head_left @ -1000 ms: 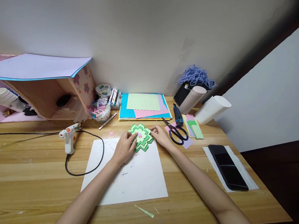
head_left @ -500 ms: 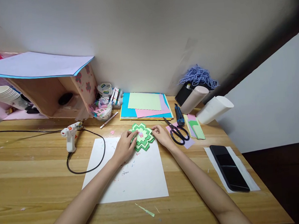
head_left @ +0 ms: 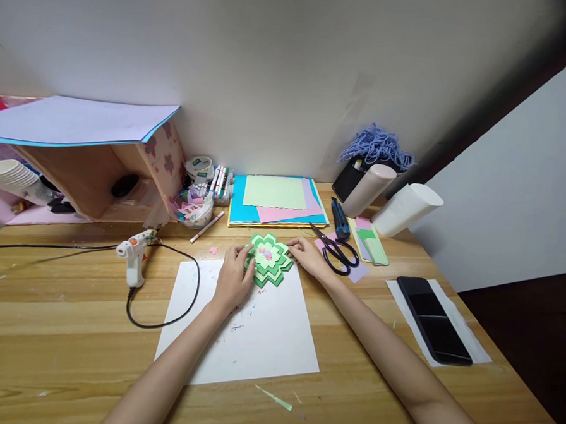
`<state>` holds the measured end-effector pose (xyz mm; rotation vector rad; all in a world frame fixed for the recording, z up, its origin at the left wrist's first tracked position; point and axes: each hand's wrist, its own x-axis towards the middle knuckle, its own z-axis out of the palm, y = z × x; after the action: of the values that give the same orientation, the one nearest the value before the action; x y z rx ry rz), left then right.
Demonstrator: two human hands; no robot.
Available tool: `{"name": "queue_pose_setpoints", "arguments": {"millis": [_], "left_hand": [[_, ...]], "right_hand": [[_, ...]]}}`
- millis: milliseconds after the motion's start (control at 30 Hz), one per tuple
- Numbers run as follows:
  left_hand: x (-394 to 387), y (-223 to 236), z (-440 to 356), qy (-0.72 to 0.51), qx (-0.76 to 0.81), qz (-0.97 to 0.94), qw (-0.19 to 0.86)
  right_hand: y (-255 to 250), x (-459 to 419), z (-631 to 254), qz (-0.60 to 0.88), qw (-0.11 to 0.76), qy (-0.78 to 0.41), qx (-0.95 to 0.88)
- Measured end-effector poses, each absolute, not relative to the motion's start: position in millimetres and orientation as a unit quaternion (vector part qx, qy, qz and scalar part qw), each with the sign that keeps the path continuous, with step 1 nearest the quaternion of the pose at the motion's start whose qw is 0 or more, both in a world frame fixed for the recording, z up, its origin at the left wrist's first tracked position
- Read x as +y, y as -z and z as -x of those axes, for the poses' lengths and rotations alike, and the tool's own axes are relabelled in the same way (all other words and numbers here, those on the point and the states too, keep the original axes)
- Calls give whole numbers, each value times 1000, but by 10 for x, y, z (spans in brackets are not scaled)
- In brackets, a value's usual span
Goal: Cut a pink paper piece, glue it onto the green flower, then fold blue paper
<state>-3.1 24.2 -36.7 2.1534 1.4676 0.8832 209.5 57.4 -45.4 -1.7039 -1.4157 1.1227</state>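
A layered green paper flower [head_left: 268,259] with a small pink centre lies at the top edge of a white sheet [head_left: 251,331] on the wooden desk. My left hand [head_left: 233,278] rests at the flower's left side, fingertips curled onto its edge. My right hand [head_left: 307,257] touches the flower's right edge, fingers bent and pinched on the paper. Both forearms reach in from the bottom of the view.
A white glue gun [head_left: 133,256] with a black cord stands left. Black scissors [head_left: 336,249], a blue cutter [head_left: 339,217], coloured paper stack [head_left: 275,201], paper scraps, a phone [head_left: 433,318], rolled tubes [head_left: 406,207] and a marker set [head_left: 217,180] surround the sheet. A cardboard box [head_left: 91,178] sits back left.
My left fingers have slid off the flower's centre to its left edge, uncovering the pink middle. The right hand stays at the right edge.
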Motion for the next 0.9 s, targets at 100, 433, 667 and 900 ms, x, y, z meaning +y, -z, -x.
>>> {"name": "queue_pose_setpoints", "arguments": {"millis": [100, 433, 667, 900], "left_hand": [[217, 408, 35, -312, 563, -750, 156], [194, 461, 47, -279, 564, -762, 154], [186, 444, 53, -295, 549, -764, 168], [172, 392, 53, -313, 542, -758, 186]], "right_hand": [[457, 581, -2085, 654, 313, -436, -533], [367, 538, -2000, 622, 346, -491, -503], [354, 573, -2015, 619, 373, -540, -431], [253, 570, -2037, 533, 375, -626, -427]]}}
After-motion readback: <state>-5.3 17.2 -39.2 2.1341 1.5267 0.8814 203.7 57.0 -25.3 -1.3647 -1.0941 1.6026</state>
